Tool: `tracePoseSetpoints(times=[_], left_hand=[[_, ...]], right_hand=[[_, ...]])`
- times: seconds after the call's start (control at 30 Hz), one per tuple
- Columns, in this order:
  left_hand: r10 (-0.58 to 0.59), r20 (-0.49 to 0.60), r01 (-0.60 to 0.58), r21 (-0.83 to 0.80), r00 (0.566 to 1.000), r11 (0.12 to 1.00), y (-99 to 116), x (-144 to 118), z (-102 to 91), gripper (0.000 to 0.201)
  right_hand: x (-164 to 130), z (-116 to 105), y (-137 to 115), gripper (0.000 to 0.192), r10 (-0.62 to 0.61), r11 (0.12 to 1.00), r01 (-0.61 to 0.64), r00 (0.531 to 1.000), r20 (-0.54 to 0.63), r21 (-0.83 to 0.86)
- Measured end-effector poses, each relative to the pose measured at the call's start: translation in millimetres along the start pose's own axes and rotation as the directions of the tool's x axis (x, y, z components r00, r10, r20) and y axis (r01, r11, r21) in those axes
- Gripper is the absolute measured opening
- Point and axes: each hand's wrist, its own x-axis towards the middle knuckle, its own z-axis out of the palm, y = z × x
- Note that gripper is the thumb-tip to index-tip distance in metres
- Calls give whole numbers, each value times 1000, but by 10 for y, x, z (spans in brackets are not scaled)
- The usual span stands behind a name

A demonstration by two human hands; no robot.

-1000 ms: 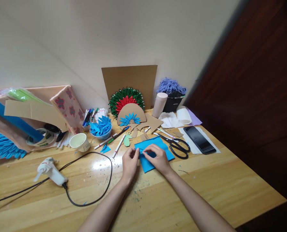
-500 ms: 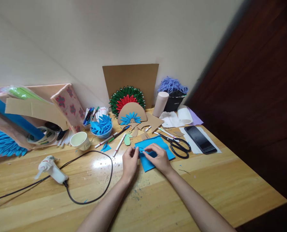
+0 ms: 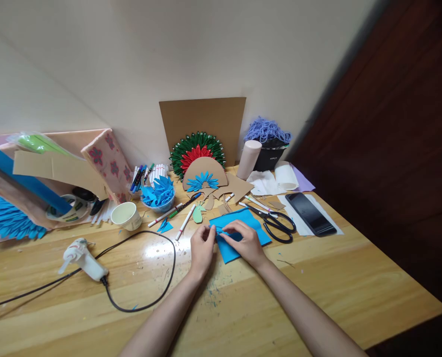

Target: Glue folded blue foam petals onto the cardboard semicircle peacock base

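blue paper sheet [image 3: 243, 237] lies flat on the worktop [image 3: 317, 292], under both hands. left hand [image 3: 202, 249] has its fingers [image 3: 210, 232] pinched nearly closed on the sheet's near-left edge. right hand [image 3: 246, 243] rests on the sheet, its fingers [image 3: 226, 233] drawn together and pinching a small fold of the same edge; the two pinches almost meet. black scissors [image 3: 278, 225] lie just beside the sheet on the right. glue gun [image 3: 83, 257] lies well apart on the left.

Home craft desk: glue gun [image 3: 84, 258], scissors [image 3: 276, 225], markers [image 3: 141, 177].
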Motion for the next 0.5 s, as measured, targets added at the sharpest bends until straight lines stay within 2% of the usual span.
tracePoseSetpoints(times=[0.5], left_hand=[[-6, 1, 6, -18, 1000, 1000, 40, -6, 3, 31]], right_hand=[[-10, 8, -3, 5, -5, 1000, 5, 999, -32, 8]])
